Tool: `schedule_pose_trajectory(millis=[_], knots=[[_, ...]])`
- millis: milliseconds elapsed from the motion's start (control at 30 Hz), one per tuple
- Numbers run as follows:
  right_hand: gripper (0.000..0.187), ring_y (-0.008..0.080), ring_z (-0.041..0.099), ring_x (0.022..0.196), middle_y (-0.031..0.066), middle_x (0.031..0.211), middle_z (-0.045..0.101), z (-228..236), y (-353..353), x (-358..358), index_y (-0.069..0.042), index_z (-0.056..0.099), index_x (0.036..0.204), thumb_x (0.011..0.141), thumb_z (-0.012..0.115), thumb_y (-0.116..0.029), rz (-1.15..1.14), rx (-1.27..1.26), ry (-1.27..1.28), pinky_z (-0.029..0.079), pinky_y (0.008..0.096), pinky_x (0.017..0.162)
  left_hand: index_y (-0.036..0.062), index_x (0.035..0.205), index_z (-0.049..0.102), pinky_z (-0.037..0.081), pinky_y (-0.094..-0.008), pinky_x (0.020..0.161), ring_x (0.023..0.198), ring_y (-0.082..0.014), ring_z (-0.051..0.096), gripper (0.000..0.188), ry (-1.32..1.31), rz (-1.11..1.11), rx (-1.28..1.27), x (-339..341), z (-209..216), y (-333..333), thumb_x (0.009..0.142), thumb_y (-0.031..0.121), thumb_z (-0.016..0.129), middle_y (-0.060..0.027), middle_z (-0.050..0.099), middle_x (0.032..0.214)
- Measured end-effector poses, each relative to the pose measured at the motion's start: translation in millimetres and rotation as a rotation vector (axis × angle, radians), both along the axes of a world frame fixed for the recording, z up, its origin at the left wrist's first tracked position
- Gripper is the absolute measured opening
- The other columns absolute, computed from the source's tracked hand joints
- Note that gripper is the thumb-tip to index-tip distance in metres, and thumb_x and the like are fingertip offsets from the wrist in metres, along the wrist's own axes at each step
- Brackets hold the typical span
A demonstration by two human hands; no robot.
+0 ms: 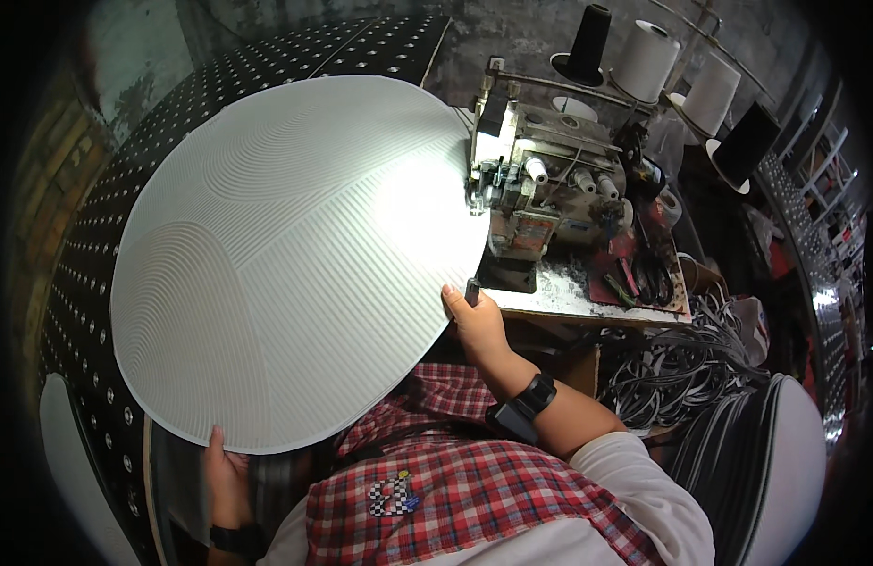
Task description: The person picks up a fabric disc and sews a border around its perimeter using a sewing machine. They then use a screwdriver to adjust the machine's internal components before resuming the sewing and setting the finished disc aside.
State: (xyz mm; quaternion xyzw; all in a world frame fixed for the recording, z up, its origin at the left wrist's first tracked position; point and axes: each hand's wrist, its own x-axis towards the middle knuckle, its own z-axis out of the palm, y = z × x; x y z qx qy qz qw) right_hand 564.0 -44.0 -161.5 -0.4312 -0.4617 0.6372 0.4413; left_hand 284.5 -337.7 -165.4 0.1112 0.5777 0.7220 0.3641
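Observation:
A large, round, pale grey mat (295, 274) with ribbed, curving lines lies spread before me. Its right edge meets the needle area of an overlock sewing machine (550, 174), whose lamp glares on the surface. My left hand (227, 476) grips the mat's near-left rim, thumb on top and fingers partly hidden beneath. On the right rim, just below the machine, my right hand (479, 325) is closed, its thumb over the mat. A small dark object (472, 291) sticks up by that thumb; its kind is unclear.
Behind the machine stand black thread cones (587, 47) and white ones (646, 61). Scissors (652, 281) lie on the machine table's right side. A tangled heap of grey edging strips (682, 363) sits below. Stacked mats (786, 462) stand at lower right; a dotted black table (87, 274) lies left.

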Motion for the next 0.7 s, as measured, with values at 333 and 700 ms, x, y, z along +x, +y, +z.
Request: schedule_pose_trajectory(millis=[333,700], knots=[[0.027,0.0033,0.036,0.048,-0.0055,0.057,0.043,-6,3,0,-0.008,0.049,0.066,0.084,0.053,-0.027,0.006,0.032,0.016,0.029,0.0192,0.043,-0.0025,0.098,0.047,0.038,-0.024,0.051,0.061,-0.0133,0.048,0.028,0.034,-0.129,-0.08,35,-4,16,0.086,0.022,0.041,-0.0081,0.054,0.083],[0.025,0.0032,0.039,0.054,-0.0043,0.063,0.048,8,-7,5,-0.003,0.054,0.074,0.083,0.056,-0.026,0.127,-0.046,-0.006,0.032,0.0193,0.048,-0.0017,0.093,0.052,0.043,-0.0307,0.067,0.073,-0.0192,0.054,0.035,0.133,-0.443,-0.209,34,-16,2,0.087,0.028,0.034,-0.0108,0.057,0.079]])
